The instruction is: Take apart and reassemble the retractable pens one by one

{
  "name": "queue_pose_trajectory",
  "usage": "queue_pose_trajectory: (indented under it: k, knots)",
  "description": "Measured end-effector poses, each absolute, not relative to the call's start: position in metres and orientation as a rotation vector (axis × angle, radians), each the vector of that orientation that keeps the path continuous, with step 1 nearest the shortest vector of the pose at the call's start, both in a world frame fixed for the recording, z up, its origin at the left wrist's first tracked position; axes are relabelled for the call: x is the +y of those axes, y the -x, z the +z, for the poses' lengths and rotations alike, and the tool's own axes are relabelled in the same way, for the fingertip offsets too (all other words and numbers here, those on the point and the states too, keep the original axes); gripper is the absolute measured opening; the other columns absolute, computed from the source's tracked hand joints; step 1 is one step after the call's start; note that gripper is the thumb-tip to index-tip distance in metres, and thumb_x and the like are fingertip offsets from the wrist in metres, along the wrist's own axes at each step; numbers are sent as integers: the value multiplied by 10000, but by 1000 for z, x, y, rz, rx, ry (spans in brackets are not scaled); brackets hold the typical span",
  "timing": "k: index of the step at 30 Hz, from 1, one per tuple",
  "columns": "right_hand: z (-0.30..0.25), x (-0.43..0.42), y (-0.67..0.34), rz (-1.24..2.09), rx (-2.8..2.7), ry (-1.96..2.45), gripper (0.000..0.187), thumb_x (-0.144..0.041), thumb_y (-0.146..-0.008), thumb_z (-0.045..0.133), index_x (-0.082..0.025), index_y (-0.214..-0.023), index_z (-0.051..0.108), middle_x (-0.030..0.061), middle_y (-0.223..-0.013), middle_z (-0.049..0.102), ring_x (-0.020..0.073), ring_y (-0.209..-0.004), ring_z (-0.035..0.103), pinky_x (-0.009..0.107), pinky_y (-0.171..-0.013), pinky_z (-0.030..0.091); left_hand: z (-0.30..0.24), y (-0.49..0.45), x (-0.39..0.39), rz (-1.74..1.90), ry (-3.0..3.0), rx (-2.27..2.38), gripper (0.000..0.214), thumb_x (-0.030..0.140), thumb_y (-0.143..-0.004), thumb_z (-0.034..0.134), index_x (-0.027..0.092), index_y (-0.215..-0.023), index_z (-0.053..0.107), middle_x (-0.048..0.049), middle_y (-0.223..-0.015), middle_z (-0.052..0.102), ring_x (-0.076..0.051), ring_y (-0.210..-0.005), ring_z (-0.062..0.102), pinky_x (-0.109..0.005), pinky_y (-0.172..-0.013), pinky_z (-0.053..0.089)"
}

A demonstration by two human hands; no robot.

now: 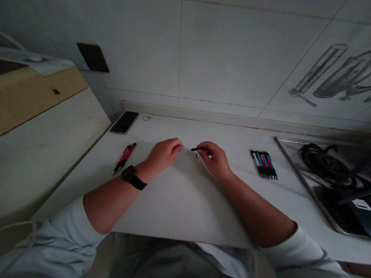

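Observation:
My right hand (214, 159) pinches a short black pen part (197, 149) between thumb and fingers, its end pointing left. Just below it a tiny dark piece (196, 156) shows near the fingers; I cannot tell whether it lies on the counter. My left hand (166, 152) is closed, thumb and fingertips pressed together, a small gap away from the black part. Whatever sits in that pinch is too small to make out. Two red and black pens (125, 158) lie left of my left wrist. To the right of my right hand several pens (264, 164) lie side by side in a row.
The white counter (179, 207) runs along a tiled wall (222, 51). A phone (125, 122) lies at the back left, with a small thin ring-like item (147, 118) beside it. A gas stove (313, 197) borders the right, a pale cabinet (42, 144) the left.

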State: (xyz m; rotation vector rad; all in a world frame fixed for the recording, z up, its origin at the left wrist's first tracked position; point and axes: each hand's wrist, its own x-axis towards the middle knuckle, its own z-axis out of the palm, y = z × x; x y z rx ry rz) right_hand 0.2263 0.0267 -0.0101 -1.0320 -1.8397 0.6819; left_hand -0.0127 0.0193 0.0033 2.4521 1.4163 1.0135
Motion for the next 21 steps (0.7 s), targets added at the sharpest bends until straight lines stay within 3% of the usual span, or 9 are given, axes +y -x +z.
queue_pose_trajectory:
  k: [3, 10, 16, 21]
  knots:
    - [-10, 30, -230, 568, -1887, 1051, 198, -329, -970, 580, -238, -1076, 721, 88, -1067, 726, 205, -923, 683, 334, -793, 552, 1, 22, 26, 936, -2543, 1477, 91, 165, -987, 585, 193, -984, 672, -54, -953, 727, -195, -894, 670, -304, -811, 508]
    - [-11, 34, -227, 394, -2178, 1057, 261, -196, -990, 495, -206, -1154, 697, 101, -1053, 733, 232, -993, 664, 379, -942, 503, -7, 32, 30, 574, -2700, 1537, 282, 14, -908, 498, 178, -961, 721, -78, -941, 680, -203, -823, 636, -311, -772, 498]
    - [-13, 44, -214, 318, -2300, 1044, 181, -201, -987, 537, -198, -1069, 699, 90, -986, 736, 225, -926, 655, 357, -903, 483, -11, 30, 30, 458, -2730, 1562, 317, -8, -883, 504, 181, -970, 743, -87, -939, 682, -208, -823, 645, -317, -770, 499]
    - [-13, 58, -205, 291, -2463, 1098, 219, -209, -1002, 541, -200, -1068, 750, 97, -1015, 752, 229, -949, 659, 362, -914, 460, -9, 27, 29, 439, -2711, 1579, 312, 20, -911, 502, 186, -1007, 748, -87, -965, 693, -216, -856, 657, -325, -783, 505]
